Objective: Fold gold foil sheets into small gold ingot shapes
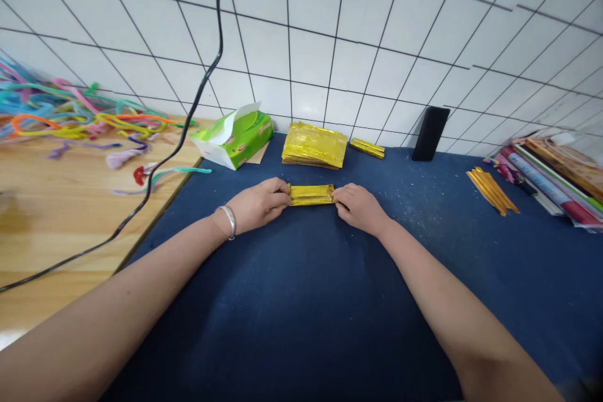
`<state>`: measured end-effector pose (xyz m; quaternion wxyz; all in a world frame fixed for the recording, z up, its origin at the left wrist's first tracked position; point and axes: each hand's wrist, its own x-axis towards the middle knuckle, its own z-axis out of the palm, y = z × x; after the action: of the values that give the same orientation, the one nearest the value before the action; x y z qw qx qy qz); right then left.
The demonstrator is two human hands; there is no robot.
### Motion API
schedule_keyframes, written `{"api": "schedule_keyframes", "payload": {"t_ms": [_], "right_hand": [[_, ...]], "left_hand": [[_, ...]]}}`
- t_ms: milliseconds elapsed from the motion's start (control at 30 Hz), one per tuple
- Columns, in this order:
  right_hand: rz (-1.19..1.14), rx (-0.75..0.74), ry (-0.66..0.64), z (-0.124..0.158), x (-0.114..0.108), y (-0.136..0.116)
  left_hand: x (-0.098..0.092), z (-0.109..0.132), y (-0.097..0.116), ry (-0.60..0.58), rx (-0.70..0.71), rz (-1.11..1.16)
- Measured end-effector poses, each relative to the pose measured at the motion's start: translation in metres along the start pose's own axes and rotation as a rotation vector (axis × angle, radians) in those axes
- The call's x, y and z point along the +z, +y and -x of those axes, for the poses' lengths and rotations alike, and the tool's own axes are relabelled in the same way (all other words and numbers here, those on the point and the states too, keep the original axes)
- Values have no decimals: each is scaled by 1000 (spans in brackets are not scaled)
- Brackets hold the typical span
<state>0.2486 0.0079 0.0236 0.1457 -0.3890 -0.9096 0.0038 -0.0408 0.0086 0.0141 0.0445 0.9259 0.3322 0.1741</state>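
A folded strip of gold foil paper [311,195] lies flat on the dark blue tabletop, its long sides running left to right. My left hand [257,204] pinches its left end, with the fingers closed and a silver bangle on the wrist. At the right end, the closed fingers of my right hand [360,206] grip the corner. Just behind the strip sits a stack of gold foil sheets [315,146]. A narrow folded gold piece [367,148] rests to the right of that stack.
A green tissue pack [240,138] stands at the back left. Colourful pipe cleaners [85,116] cover the wooden table; a black cable [205,81] crosses in front. To the right are a black phone [430,133], flat gold strips [492,190] and piled books [556,182].
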Motion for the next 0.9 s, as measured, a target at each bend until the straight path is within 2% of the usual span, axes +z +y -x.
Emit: {"api": "schedule_keyframes", "payload": {"t_ms": [233,500,700,900], "right_hand": [[-61,7,46,0,4,3],[-217,175,97,-1,2,1],[-371,334,143,-2,2,-3],[-459,433,176,-7,10,-3]], "left_hand": [[4,3,-3,-22,18,-91],[2,-1,2,11,-163,-42],[-2,-4,12,54,-328,149],[0,-8,12,95,-457,258]]}}
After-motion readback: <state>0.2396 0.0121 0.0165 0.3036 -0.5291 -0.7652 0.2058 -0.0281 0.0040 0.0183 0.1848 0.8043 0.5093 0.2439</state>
